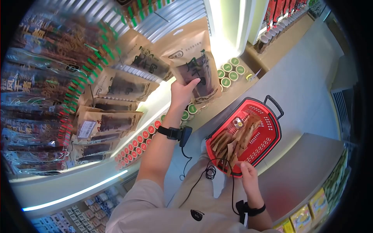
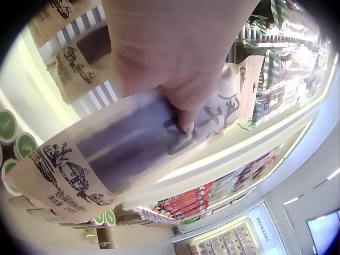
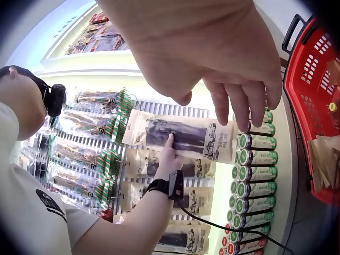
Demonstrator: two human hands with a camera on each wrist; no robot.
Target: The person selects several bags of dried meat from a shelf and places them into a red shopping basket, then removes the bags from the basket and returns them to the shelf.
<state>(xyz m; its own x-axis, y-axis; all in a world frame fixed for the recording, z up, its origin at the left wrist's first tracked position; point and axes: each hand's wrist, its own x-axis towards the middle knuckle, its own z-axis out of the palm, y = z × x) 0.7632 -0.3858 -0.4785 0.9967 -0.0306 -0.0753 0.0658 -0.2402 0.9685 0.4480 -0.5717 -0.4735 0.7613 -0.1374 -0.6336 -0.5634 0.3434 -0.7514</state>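
In the head view my left hand (image 1: 182, 93) pinches a brown paper pouch (image 1: 196, 62) with a dark see-through window, thumb across its front, raised in front of the shelf. The left wrist view shows the thumb (image 2: 186, 119) pressed on the window of the pouch (image 2: 127, 143). My right hand (image 1: 248, 178) is beside the near edge of a red basket (image 1: 268, 132), which holds several brown pouches (image 1: 229, 147). In the right wrist view the right hand (image 3: 207, 58) has its fingers loosely extended, with nothing in them.
Similar brown pouches (image 1: 116, 120) stand in rows on the shelf at left, beside striped clear packs (image 1: 35, 85). Jars with green lids (image 1: 233, 75) and red lids (image 1: 145, 134) line the shelf's front. A grey counter (image 1: 295, 174) stands right of the basket. A cable hangs between the wrists.
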